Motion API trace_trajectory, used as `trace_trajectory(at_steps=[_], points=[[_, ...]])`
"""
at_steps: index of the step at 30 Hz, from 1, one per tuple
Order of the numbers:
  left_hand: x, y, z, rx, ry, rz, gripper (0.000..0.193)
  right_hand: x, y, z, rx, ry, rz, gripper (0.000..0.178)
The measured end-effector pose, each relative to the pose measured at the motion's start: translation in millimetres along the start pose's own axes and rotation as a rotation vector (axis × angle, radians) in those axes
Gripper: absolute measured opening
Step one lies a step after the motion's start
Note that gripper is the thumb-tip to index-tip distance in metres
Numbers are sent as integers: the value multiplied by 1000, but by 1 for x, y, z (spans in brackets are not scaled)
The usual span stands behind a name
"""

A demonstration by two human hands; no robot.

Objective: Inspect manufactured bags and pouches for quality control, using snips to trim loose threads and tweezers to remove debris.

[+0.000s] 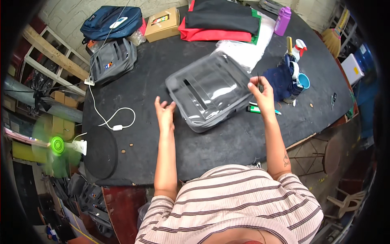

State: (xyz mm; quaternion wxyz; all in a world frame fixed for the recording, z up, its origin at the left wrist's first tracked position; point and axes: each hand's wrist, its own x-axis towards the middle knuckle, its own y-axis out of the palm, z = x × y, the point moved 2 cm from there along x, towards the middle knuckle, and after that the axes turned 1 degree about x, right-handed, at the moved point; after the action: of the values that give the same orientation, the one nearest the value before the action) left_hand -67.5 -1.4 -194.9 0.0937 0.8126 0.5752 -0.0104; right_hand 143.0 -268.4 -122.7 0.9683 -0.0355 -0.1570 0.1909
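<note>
A dark gray bag [211, 87] with a glossy clear front is between a person's hands at a black-topped table [211, 150]. The left hand [165, 114], fingers loosely spread and empty, is just beside the bag's left edge. At its right corner, the right hand [263, 90] has fingers curled around a slim dark tool [258, 81]. Left of the bag are a white cord [117, 127] and a green fan [57, 145]; beyond it, folded cloth [221, 18] and a pale wall [48, 12]; right of it, a blue cup [303, 80].
</note>
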Motion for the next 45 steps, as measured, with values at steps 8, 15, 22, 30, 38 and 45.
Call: trace_trajectory(at_steps=[8, 15, 22, 30, 38, 45], points=[[-17, -17, -25, 260, -121, 322, 48, 15, -31, -58, -269, -87, -187, 32], [-34, -4, -49, 85, 198, 562, 71, -12, -3, -26, 137, 104, 21, 30], [-30, 12, -101, 59, 490, 557, 65, -51, -12, -14, 228, 84, -110, 28], [16, 87, -145, 931, 1058, 268, 49, -164, 54, 5, 454, 489, 775, 14], [-69, 99, -46, 1338, 458, 948, 65, -83, 13, 12, 176, 419, 459, 15], [-33, 88, -41, 1135, 672, 1047, 70, -94, 47, -25, 128, 461, 540, 26]])
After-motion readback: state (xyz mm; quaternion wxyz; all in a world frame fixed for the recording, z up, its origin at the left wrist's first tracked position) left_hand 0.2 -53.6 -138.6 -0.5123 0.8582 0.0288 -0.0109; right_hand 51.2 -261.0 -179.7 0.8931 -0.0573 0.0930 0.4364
